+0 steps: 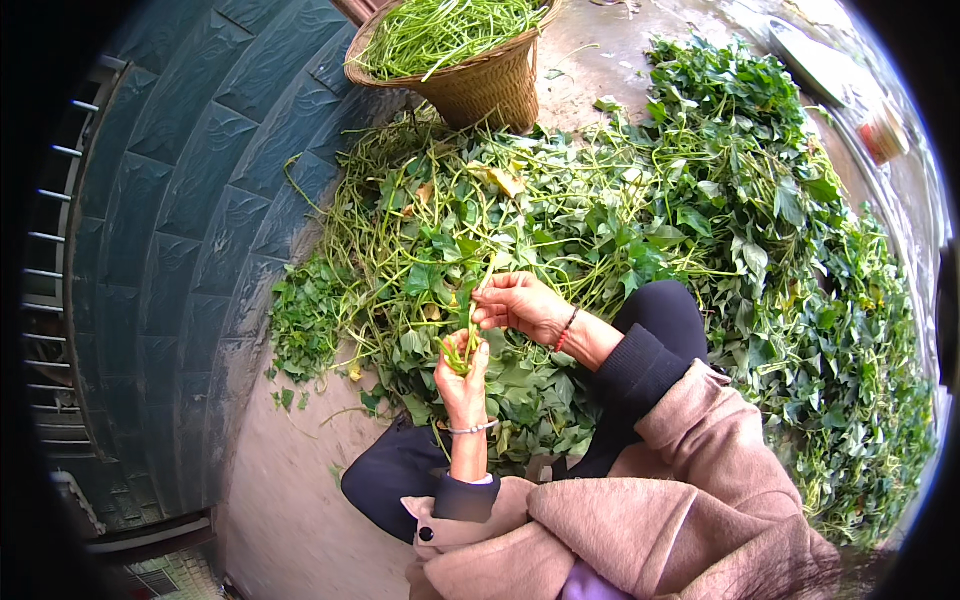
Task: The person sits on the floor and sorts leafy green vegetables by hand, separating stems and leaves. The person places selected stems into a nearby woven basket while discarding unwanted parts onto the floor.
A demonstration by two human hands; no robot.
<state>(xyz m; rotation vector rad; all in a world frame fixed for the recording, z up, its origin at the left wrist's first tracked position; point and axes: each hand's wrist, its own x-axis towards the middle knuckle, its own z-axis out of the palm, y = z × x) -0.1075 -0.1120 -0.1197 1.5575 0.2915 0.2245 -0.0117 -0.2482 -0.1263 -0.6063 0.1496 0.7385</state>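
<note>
Low in front of me, my left hand (pixel 463 382) is closed around a small bunch of green stems (pixel 456 358). Just above it, my right hand (pixel 517 304) pinches a pale green leafy vine (pixel 484 283) between thumb and fingers. The vine runs down from the right fingertips to the left hand, and leaves hang close to it. Beneath both hands spreads a broad heap of leafy green vines (pixel 555 217), probably sweet potato, with long stems and a few yellowed leaves. Part of the held bunch is hidden by the left fingers.
A woven wicker basket (pixel 487 90) piled with stripped green stems (pixel 450 34) stands beyond the heap. Dark tiled wall (pixel 187 172) rises at the left. More vines (pixel 757 247) lie along the right. A red-and-white container (pixel 883 137) sits at the far right. Concrete floor (pixel 292 480) shows at lower left.
</note>
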